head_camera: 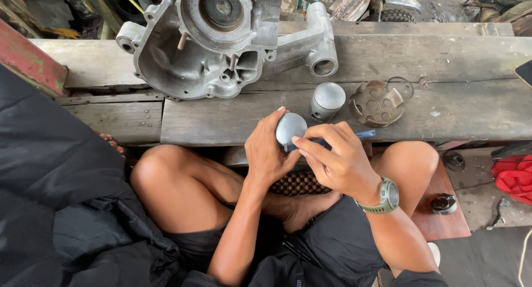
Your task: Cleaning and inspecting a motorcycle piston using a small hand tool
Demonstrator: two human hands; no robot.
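Black cloth (pixel 61 209) fills the lower left of the frame, bunched over the person's lap; bare knees rise either side of centre, and a green-grey wristwatch (pixel 386 196) sits on the right wrist at lower right of centre. The left hand (pixel 266 154) is at mid-frame, its fingers wrapped around a grey metal piston (pixel 290 127), thumb and fingertips closed on its side so the rounded crown faces up; the piston is held in the air just below the front edge of the wooden surface (pixel 454 107). The right hand (pixel 338 159) is just beside it, fingers pinched narrow on a thin blue-handled tool (pixel 363 134) whose tip meets the piston's side; the handle end sticks out toward the right.

On the surface, just above the hands, a second piston (pixel 327 100) stands upright; to its right lies a round, rusty perforated metal plate (pixel 377 103), with a thin wire ring (pixel 402 83) touching its upper right edge. An aluminium engine crankcase (pixel 221 43) takes up the upper centre of the frame, lying across the planks. At far right, red cloth (pixel 515 176) lies on the floor; two small dark round parts (pixel 443 203) rest near the right knee, one on a reddish board.
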